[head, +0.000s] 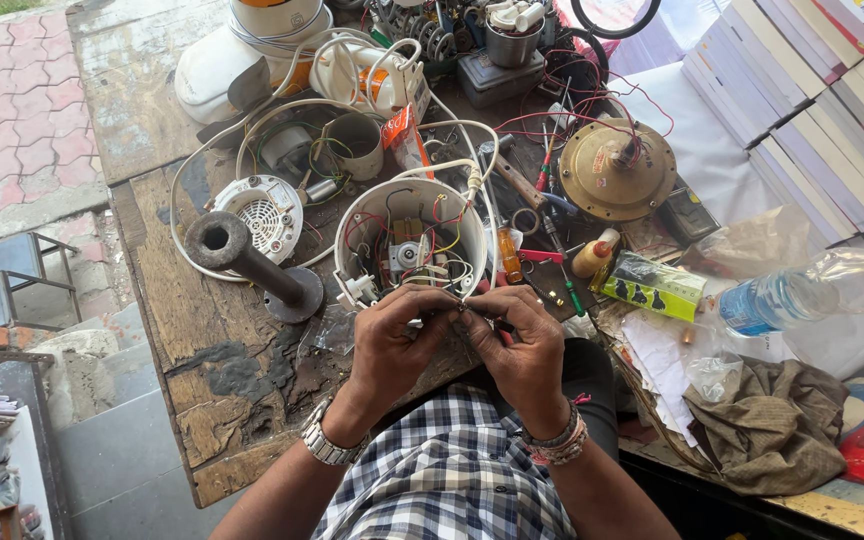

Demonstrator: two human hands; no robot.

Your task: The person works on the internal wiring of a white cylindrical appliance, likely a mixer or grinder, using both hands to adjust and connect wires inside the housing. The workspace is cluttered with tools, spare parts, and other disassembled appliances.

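My left hand (399, 343) and my right hand (522, 345) meet at the fingertips just in front of an opened white appliance housing (357, 225). Inside the housing sit a small motor (404, 255) and red, yellow and white wires. Both hands pinch something small between them, apparently thin wire ends; the exact piece is too small to tell. A metal watch is on my left wrist and bead bracelets on my right. A white cord (452, 165) loops from the housing to the back.
A dark iron anvil-like post (252, 262) and a white round vented cover (267, 212) lie left of the housing. A brass motor disc (617, 170), screwdrivers (552, 240), small glue bottle (595, 255), green packet (652, 285), water bottle (782, 295), grey cloth (767, 425) and stacked books (802, 110) crowd the right.
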